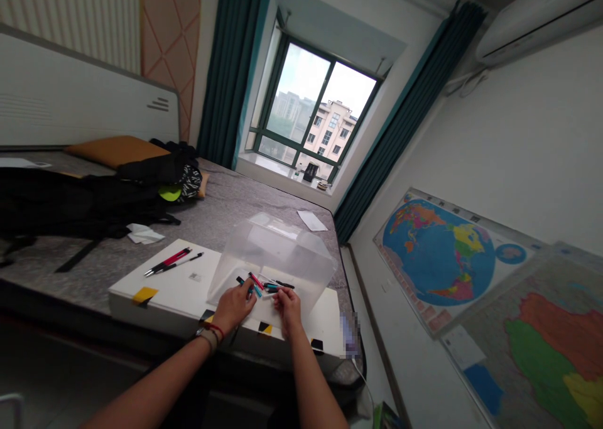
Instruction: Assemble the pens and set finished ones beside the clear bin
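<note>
My left hand (235, 306), with a red cord and a band at the wrist, has its fingers curled around a pen whose dark and teal end sticks out above them. My right hand (288, 306) is closed in a pinch on a thin white pen (268, 295). Between and beyond the hands lies a loose pile of pens, among them a red pen (255, 281) and a black pen (285, 284). They are at the open front of a translucent plastic box (277, 244), which stands on a white board (174, 284).
On the board's left part lie a red pen (172, 260) and a black pen (181, 263). Behind are a grey mattress (226, 190), a black bag (85, 203), a crumpled tissue (144, 233) and a white paper (311, 220). A white cable (362, 375) hangs at the right edge.
</note>
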A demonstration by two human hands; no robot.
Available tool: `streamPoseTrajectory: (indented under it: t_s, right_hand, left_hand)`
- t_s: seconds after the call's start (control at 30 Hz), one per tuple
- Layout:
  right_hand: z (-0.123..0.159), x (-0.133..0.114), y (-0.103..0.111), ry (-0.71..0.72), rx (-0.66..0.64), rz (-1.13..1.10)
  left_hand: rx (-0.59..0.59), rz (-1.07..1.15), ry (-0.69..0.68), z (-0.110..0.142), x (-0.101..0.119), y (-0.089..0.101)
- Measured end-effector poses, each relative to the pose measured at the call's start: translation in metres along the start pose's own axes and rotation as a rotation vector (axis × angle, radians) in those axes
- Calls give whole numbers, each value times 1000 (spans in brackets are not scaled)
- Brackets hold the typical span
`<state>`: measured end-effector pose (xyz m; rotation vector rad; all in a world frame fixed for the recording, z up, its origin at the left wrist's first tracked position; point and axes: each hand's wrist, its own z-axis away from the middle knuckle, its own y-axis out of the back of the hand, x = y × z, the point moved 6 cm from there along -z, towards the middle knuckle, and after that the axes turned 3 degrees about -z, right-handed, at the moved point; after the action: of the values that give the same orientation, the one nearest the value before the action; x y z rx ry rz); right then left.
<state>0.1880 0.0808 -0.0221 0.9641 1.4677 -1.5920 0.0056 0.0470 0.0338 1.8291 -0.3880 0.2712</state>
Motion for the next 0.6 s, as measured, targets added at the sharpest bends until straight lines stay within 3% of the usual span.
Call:
streamPoseTrajectory:
  t_s: [0.6]
  right_hand:
    - [-2, 2, 2, 9, -14, 11]
  left_hand:
    - [14, 35, -2, -1, -5, -4]
